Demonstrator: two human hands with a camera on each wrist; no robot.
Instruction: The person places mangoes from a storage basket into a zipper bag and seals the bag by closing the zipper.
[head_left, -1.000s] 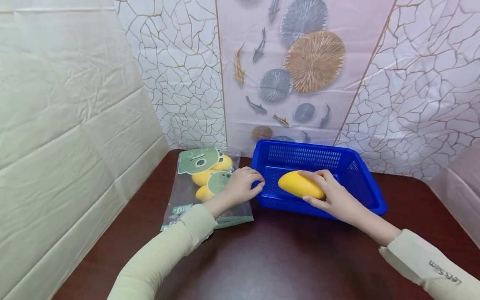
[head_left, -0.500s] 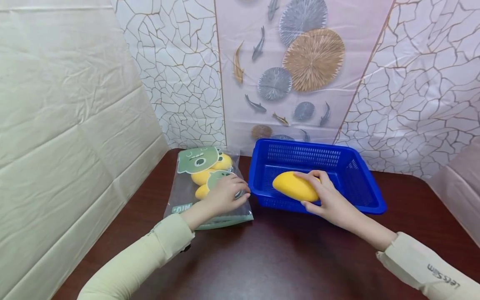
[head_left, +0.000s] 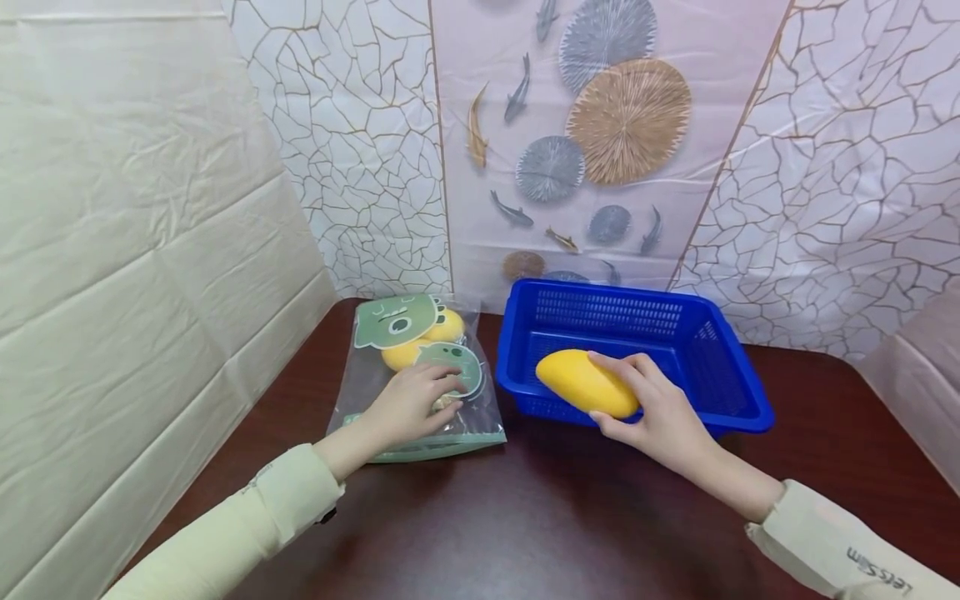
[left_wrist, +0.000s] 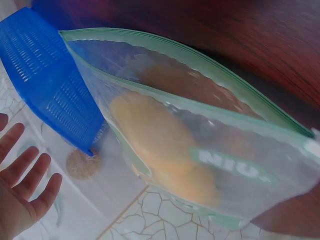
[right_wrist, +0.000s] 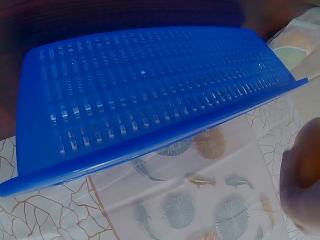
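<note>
My right hand (head_left: 652, 412) grips a yellow mango (head_left: 581, 383) over the near side of a blue plastic basket (head_left: 622, 290). Fingers lie along the top, with the thumb underneath. To the left, a clear zip bag (head_left: 480, 425) with green cartoon prints lies on the table, holding several yellow mangoes (head_left: 452, 325). My left hand (head_left: 401, 407) hovers over the bag's near part, fingers loosely bent and holding nothing. In the left wrist view, the bag's mouth gapes between two green zip edges (left_wrist: 165, 90), with mangoes (left_wrist: 155, 132) showing through the plastic.
A dark reddish-brown table (head_left: 510, 517) lies under everything. Behind it hangs a patterned cloth backdrop (head_left: 375, 150), and a pale cloth wall (head_left: 150, 250) rises at the left. The basket stands close to the backdrop, just right of the bag.
My left hand has moved left and nearer, from beside the basket to over the bag's near part. The right hand has shifted the mango slightly left and toward me.
</note>
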